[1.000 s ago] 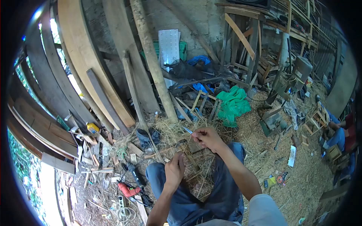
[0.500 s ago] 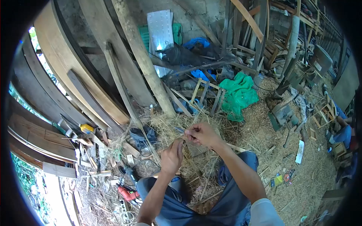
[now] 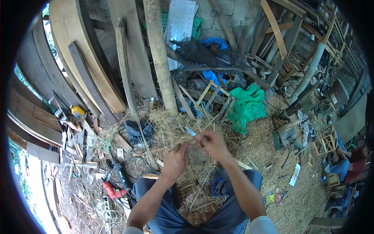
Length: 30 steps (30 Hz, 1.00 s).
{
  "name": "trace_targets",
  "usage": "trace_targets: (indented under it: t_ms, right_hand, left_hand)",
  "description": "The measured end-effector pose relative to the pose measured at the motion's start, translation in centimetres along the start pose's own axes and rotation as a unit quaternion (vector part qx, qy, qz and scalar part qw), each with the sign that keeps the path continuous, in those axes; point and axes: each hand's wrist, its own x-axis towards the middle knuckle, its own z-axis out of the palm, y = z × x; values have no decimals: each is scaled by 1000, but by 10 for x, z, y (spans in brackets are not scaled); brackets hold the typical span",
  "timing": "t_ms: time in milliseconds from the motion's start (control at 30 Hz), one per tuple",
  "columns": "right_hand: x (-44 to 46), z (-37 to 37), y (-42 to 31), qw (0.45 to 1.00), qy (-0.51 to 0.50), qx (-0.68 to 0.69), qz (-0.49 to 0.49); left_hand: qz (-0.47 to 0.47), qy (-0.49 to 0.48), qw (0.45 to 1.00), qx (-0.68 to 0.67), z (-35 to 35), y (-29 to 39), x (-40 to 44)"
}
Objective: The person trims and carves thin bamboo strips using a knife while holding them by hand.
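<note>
My right hand (image 3: 212,145) is closed around a slim, pale blue-silver, blade-like tool (image 3: 189,131), whose end sticks out up and to the left past the fingers. Close beside it, my left hand (image 3: 176,160) has its fingers bent and pressed together. Whatever the left fingers pinch is hidden. Both hands are held above my knees, over straw-covered ground (image 3: 163,128). A narrow wooden strip (image 3: 192,175) shows below the hands; I cannot tell whether either hand touches it.
To the left lie a red power drill (image 3: 113,190), an angle grinder (image 3: 120,173) and a power strip (image 3: 107,206). Planks (image 3: 91,58) lean on the wall beside a yellow bottle (image 3: 77,111). Green netting (image 3: 247,103) lies ahead. Another person (image 3: 352,165) sits at far right.
The view has shifted, so the scene sits differently in it. My right hand has turned slightly, showing more of the tool. Both hands stay close together.
</note>
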Motion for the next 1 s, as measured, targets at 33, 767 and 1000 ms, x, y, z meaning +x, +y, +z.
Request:
trace_targets:
  t_ms: [33, 767, 1000]
  right_hand:
    - [2, -3, 3, 1000, -4, 0, 1]
    - [-4, -11, 5, 994, 45, 96, 18]
    - [5, -20, 6, 989, 45, 136, 39]
  left_hand:
    - [-5, -8, 1000, 3, 1, 2, 0]
    - [33, 3, 999, 23, -5, -1, -5]
    - [64, 19, 998, 7, -10, -1, -11]
